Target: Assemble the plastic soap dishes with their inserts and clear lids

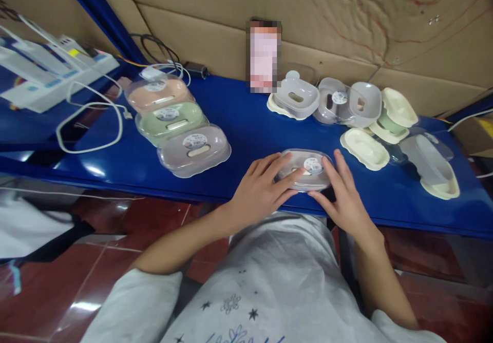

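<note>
A grey soap box (pixel 316 179) with a clear domed lid and a round label lies on the blue table, close to its front edge. My left hand (pixel 260 186) grips its left side, fingers spread over the lid and thumb along the front. On the right, my right hand (pixel 344 194) holds the same box, with fingertips on the lid and far side and the thumb at the near edge. To the left stand three lidded soap boxes in a row: a grey one (pixel 194 153), a green one (pixel 171 122) and an orange one (pixel 159 94).
Grey trays (pixel 296 96), clear lids (pixel 329 99) and cream bases (pixel 365 149) lie loosely at the right. A phone (pixel 264 55) leans against the cardboard wall (pixel 208 35). Power strips (pixel 57 83) and white cables (pixel 88 150) occupy the left end.
</note>
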The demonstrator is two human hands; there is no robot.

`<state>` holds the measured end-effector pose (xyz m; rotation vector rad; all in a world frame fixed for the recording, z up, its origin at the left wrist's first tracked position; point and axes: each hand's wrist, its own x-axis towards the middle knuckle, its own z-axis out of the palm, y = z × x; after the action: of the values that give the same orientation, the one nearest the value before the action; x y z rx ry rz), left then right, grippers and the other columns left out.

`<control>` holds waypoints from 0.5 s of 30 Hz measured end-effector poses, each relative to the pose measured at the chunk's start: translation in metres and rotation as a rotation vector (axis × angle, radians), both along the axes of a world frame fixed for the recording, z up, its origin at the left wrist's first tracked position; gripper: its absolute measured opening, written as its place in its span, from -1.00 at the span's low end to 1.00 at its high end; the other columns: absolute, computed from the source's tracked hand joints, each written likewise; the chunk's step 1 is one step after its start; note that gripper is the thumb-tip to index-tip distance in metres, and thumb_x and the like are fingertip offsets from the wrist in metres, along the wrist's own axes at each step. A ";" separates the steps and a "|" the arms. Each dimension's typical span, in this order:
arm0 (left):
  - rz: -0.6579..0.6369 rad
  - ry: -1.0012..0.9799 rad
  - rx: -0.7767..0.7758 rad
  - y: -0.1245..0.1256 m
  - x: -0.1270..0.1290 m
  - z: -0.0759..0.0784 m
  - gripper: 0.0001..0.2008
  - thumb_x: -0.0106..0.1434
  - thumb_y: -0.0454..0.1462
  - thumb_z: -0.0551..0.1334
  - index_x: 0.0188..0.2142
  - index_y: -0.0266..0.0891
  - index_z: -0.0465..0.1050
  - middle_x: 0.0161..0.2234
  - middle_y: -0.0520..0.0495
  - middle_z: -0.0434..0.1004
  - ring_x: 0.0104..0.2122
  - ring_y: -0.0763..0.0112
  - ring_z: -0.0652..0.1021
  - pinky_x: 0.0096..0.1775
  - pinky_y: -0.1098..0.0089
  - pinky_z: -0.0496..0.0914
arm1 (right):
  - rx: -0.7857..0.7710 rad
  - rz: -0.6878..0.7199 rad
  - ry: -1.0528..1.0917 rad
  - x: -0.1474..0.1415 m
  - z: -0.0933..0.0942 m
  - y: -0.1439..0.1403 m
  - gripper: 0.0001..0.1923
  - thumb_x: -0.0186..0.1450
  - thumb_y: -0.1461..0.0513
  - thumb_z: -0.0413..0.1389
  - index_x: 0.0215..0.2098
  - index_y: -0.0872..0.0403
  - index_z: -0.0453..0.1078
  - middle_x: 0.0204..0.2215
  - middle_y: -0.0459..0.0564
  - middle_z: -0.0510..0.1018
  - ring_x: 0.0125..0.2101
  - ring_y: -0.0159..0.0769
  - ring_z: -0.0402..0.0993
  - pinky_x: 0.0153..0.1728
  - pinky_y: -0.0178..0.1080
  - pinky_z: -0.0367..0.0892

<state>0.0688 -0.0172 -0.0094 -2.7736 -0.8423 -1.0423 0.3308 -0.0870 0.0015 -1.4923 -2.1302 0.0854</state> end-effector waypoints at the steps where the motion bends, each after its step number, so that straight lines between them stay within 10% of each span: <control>1: 0.018 0.022 -0.010 -0.001 -0.002 0.004 -0.53 0.55 -0.13 0.29 0.37 -0.12 0.42 0.36 -0.35 0.45 0.31 -0.10 0.51 0.21 -0.07 0.49 | 0.044 0.001 -0.042 -0.001 0.001 0.003 -0.12 0.52 0.09 0.22 0.65 -0.27 -0.13 0.63 0.07 -0.04 0.57 0.19 0.02 0.47 0.31 0.20; 6: 0.252 0.016 -0.023 0.001 -0.038 0.033 -0.50 0.55 -0.14 0.28 0.40 -0.15 0.37 0.43 -0.40 0.35 0.40 -0.18 0.43 0.37 -0.23 0.27 | 0.153 0.078 -0.252 -0.014 0.017 0.042 -0.38 0.54 0.13 0.17 0.52 -0.10 0.22 0.32 0.21 0.49 0.34 0.17 0.42 0.30 0.22 0.41; 15: 0.338 -0.040 -0.020 -0.008 -0.061 0.037 -0.68 0.52 -0.24 0.29 0.22 -0.20 0.51 0.31 -0.37 0.50 0.28 -0.10 0.54 0.34 -0.23 0.30 | 0.050 0.136 -0.257 -0.105 0.033 0.178 -0.42 0.51 0.26 0.03 0.47 0.13 0.29 0.38 0.32 0.41 0.32 0.20 0.40 0.30 0.22 0.38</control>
<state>0.0078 -0.0248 0.0274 -2.5068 -1.2763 -1.0318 0.2262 0.0907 0.0349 -1.3917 -2.4173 -0.1159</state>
